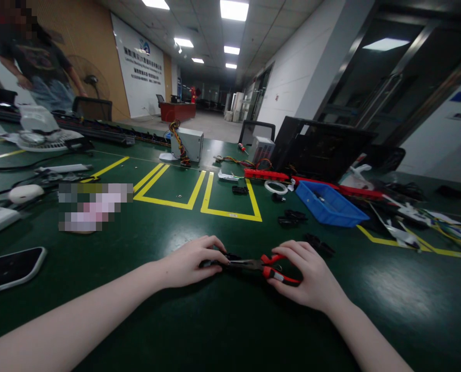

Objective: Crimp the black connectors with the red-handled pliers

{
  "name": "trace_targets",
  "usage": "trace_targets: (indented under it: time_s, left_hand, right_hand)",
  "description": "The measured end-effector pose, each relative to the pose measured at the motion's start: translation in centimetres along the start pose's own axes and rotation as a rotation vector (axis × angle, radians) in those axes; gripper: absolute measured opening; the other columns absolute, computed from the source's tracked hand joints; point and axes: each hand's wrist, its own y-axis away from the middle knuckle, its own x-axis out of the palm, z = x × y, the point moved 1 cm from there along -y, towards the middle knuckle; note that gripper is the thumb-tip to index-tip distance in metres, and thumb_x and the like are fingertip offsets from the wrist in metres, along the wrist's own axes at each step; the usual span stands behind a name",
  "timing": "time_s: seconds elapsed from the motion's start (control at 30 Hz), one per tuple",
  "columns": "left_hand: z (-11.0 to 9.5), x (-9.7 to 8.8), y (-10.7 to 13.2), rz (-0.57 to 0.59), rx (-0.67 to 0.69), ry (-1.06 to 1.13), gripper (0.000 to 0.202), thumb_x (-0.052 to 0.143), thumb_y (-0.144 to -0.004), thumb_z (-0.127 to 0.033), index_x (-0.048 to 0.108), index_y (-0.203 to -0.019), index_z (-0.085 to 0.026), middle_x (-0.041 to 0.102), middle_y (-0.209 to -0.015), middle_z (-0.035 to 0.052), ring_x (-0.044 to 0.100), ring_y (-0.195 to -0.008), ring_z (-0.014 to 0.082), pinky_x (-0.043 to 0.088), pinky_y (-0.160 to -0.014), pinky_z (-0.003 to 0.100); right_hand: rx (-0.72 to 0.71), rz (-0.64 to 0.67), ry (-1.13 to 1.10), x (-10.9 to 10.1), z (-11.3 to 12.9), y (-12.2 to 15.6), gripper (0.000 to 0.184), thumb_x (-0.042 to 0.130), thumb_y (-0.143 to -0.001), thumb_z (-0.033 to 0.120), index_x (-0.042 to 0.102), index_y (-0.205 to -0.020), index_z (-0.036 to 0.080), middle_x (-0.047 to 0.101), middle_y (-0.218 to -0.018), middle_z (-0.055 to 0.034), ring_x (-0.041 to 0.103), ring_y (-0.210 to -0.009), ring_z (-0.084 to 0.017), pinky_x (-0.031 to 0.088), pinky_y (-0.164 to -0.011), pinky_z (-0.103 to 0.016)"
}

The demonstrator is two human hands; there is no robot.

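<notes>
My right hand [305, 274] is closed round the red handles of a pair of pliers [267, 266] lying low over the green table [230, 320]. The metal jaws point left and meet a small black part [224, 258]. My left hand [191, 261] pinches that black part against the table, fingers curled over it. Most of the part is hidden under my fingers.
A blue bin [325, 204] sits at the right beyond my hands, with small black parts [292, 217] near it. Yellow tape boxes [199, 194] mark the middle. A phone [11, 268] lies at the left. A person [36, 62] stands at the far left. A grey power supply [189, 144] stands further back.
</notes>
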Motion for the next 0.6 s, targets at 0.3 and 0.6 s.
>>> trace_targets:
  time_s: [0.3,0.6]
  left_hand:
    - [0.02,0.11,-0.02,0.007,-0.002,-0.012,0.025,0.06,-0.093,-0.018,0.067,-0.116,-0.025,0.056,-0.124,0.0057,0.057,-0.112,0.0211,0.049,-0.095,0.036]
    - [-0.08,-0.04,-0.01,0.001,-0.005,-0.013,0.027,0.061,-0.093,-0.018,0.067,-0.118,-0.026,0.056,-0.126,0.0057,0.057,-0.113,0.0217,0.049,-0.095,0.036]
  right_hand:
    - [-0.022,-0.006,-0.007,-0.05,0.42,-0.17,0.037,0.071,-0.076,0.039,0.062,-0.105,0.018,0.067,-0.096,-0.0095,0.061,-0.083,-0.022,0.053,-0.071,-0.037]
    - [-0.02,0.014,0.013,-0.32,0.15,0.07,0.039,0.071,-0.077,0.039,0.06,-0.108,0.02,0.067,-0.1,-0.0088,0.061,-0.085,-0.022,0.053,-0.072,-0.037]
